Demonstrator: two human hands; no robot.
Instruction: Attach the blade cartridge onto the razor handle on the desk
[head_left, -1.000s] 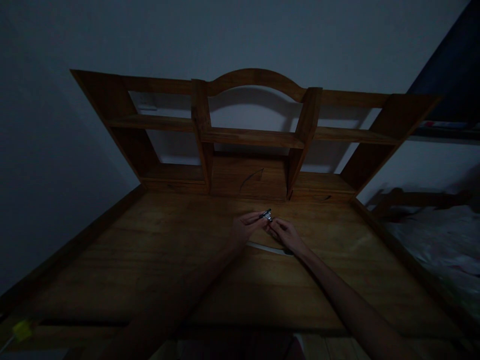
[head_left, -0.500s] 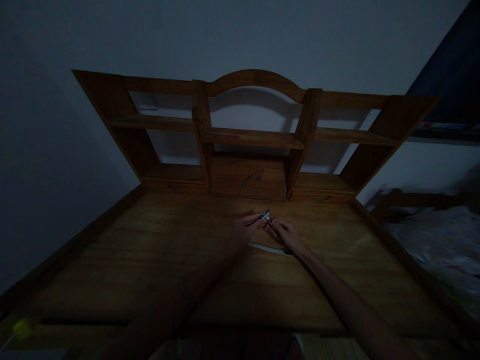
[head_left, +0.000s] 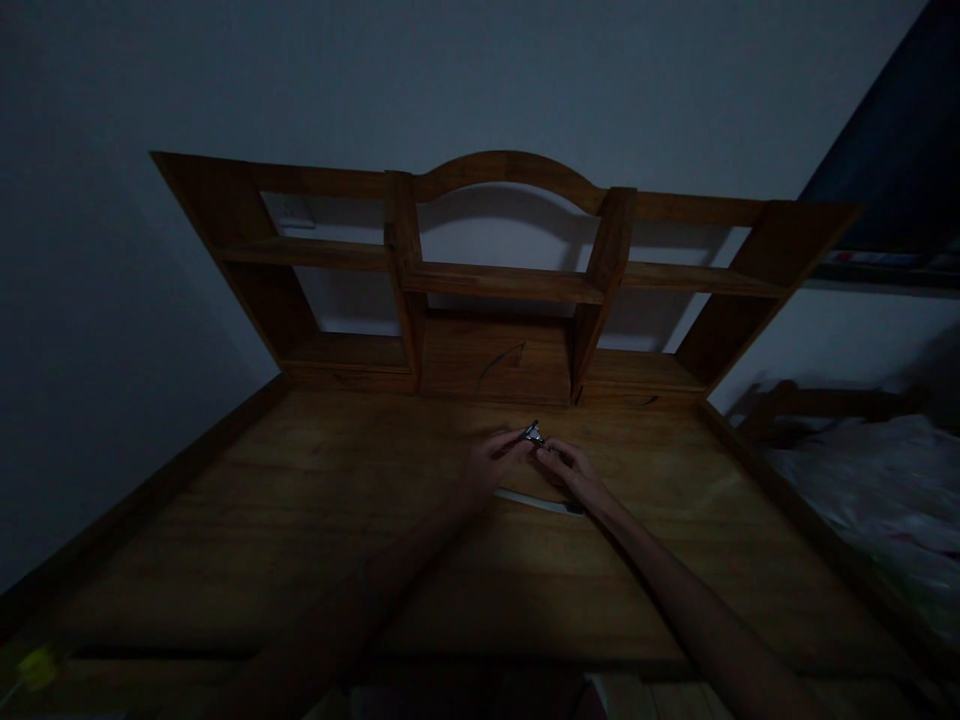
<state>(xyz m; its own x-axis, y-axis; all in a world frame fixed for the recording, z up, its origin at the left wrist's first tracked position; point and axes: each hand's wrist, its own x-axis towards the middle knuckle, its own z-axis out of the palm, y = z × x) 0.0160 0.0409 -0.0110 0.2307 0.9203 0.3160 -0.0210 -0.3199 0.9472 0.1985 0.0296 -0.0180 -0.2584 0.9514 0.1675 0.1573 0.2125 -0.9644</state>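
Note:
In the dim head view, a small shiny metal piece with a dark bar across its top [head_left: 533,432] is held up between my two hands above the wooden desk [head_left: 300,530]. My left hand [head_left: 486,465] is closed, its thumb and fingers pinching the piece from the left. On the right side, my right hand [head_left: 574,470] closes its fingertips around the lower end of the same piece. What kind of object it is stays too dark and small to tell. Just below the hands, a thin pale strip with a dark right end [head_left: 538,502] lies on the desk.
A wooden shelf unit [head_left: 502,283] with several compartments stands along the desk's back edge, against a wall. Beyond the right edge is a crumpled plastic-like heap [head_left: 885,490]. Something small and yellow [head_left: 37,667] shows at the lower left.
The fingers of my right hand have shifted slightly on the metal piece, while my left hand keeps its pinch. The camera view has moved a little.

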